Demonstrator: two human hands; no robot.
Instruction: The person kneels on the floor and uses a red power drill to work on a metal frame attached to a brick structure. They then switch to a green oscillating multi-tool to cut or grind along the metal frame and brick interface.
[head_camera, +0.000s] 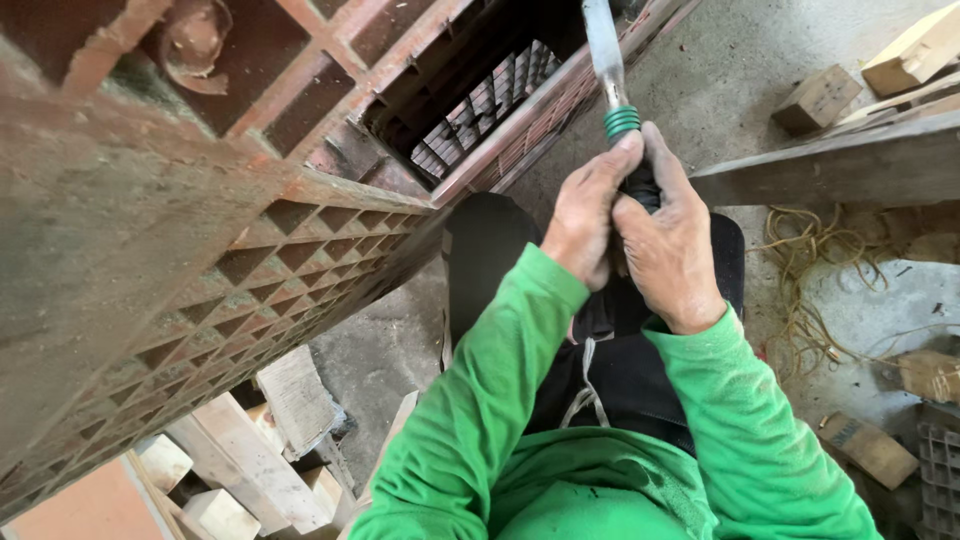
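**Where things lie around the fingers**

The fingers (640, 165) of both hands close around a tool handle (640, 185), and its shaft (603, 50) goes up beyond them. Left of the fingers stands a lattice panel (250, 270). Right of them lies a beam (840, 165), with wood blocks (820, 98) behind it. Below left lie planks (260, 450).

Rough wooden lattice (250, 270) (metal tool shaft (603, 50))

A grey concrete floor (740, 70) runs under everything, dusty and lit by daylight. Wood offcuts (265, 440) lie lower left, and more blocks (818, 98) upper right. A rough plank (850, 160) crosses at right, with tangled yellowish string (805, 270) below it.
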